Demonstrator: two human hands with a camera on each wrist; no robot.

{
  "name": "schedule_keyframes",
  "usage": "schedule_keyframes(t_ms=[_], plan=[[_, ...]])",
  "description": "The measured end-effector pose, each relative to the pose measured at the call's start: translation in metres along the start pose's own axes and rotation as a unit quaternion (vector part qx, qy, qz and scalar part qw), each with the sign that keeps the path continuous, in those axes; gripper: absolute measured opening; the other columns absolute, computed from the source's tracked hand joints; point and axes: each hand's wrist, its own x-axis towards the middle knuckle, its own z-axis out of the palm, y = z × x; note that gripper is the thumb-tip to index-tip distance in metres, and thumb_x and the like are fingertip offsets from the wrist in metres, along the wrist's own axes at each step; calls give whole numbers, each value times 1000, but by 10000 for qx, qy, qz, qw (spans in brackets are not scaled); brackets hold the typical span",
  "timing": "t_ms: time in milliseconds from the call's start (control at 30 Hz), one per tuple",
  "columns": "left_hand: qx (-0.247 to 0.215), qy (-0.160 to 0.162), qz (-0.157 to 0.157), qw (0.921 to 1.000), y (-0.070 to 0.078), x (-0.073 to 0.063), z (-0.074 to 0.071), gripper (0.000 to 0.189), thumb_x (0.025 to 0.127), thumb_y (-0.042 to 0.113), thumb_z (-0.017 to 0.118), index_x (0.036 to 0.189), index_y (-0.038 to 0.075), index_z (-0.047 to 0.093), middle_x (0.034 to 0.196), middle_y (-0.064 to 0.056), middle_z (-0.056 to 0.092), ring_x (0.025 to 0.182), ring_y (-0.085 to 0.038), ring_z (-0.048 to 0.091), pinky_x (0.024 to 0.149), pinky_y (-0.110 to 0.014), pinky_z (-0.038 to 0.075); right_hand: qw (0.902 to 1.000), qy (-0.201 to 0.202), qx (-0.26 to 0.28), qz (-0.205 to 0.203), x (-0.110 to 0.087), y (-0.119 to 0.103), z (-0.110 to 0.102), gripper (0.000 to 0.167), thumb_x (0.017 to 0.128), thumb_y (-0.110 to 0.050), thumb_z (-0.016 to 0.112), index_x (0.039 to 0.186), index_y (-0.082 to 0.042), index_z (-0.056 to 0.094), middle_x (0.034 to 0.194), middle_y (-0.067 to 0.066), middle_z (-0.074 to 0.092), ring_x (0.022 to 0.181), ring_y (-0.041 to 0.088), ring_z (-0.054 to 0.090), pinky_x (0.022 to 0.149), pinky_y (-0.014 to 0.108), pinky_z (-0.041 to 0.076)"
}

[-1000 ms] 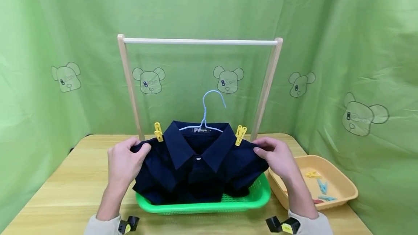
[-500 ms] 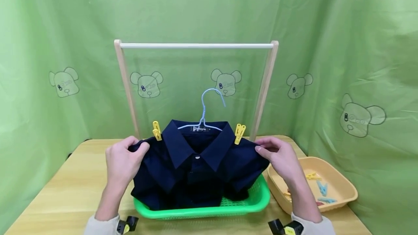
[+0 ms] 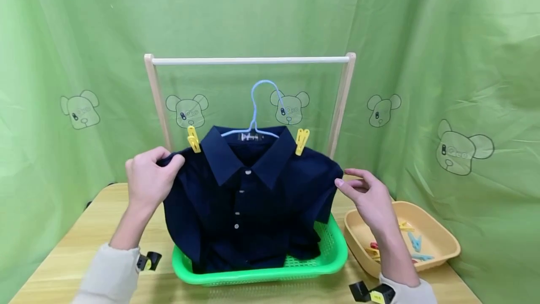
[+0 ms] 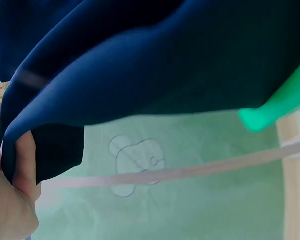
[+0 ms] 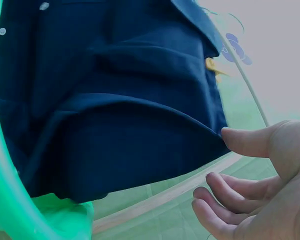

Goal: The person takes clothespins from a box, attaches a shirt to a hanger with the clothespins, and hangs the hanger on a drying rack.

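Observation:
A dark navy button-up shirt [image 3: 261, 196] hangs on a blue wire hanger [image 3: 253, 107], its collar facing me and its lower part lying in a green basket [image 3: 253, 276]. Two yellow clothespins [image 3: 193, 140] sit on the shoulders, one on either side of the collar. My left hand [image 3: 149, 179] grips the shoulder edge at the left; in the left wrist view the cloth wraps over its fingers. At the opposite shoulder, my right hand [image 3: 371, 198] pinches the tip of the cloth between thumb and index finger. Its other fingers [image 5: 240, 190] are loosely bent away from the fabric.
Behind the shirt stands a wooden rack with a white crossbar [image 3: 249, 61]. A peach tray [image 3: 443, 243] with several coloured clothespins sits at the right. Green curtains [image 3: 261, 18] enclose the wooden table [image 3: 84, 238].
Both hands have risen, the left more than the right. The shirt and hanger have lifted higher from the basket, showing more of the buttoned front.

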Motion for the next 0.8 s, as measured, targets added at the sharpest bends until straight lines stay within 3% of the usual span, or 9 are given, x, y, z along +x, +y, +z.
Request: schedule_keyframes(t_ms=[167, 333, 633, 800], plan=[[50, 279, 123, 9995, 5, 29, -5, 25, 76, 16, 66, 52, 15, 59, 48, 0, 50, 42, -17, 40, 47, -26, 26, 10000, 16, 41, -59, 0, 2, -2, 69, 92, -59, 61, 146, -17, 52, 126, 12, 64, 101, 3, 60, 83, 25, 49], [160, 422, 118, 9989, 8, 49, -7, 26, 77, 17, 65, 52, 13, 61, 48, 0, 50, 43, -18, 41, 47, -27, 26, 10000, -38, 64, -43, 1, 4, -3, 67, 93, -57, 62, 145, -16, 52, 124, 11, 64, 100, 5, 60, 83, 27, 49], [213, 279, -112, 9993, 14, 69, -5, 24, 80, 21, 64, 58, 11, 70, 57, -5, 62, 54, -23, 52, 52, -27, 31, 9997, -146, 97, -172, 4, 5, 2, 61, 96, -47, 63, 143, -10, 53, 117, 13, 67, 100, 17, 63, 83, 30, 49], [136, 372, -93, 9992, 18, 76, -1, 23, 80, 20, 65, 61, 10, 74, 59, -7, 66, 55, -23, 54, 52, -24, 31, 9995, -129, 148, -236, 4, 7, 4, 58, 96, -44, 65, 140, -8, 55, 113, 13, 69, 97, 21, 66, 80, 29, 51]])
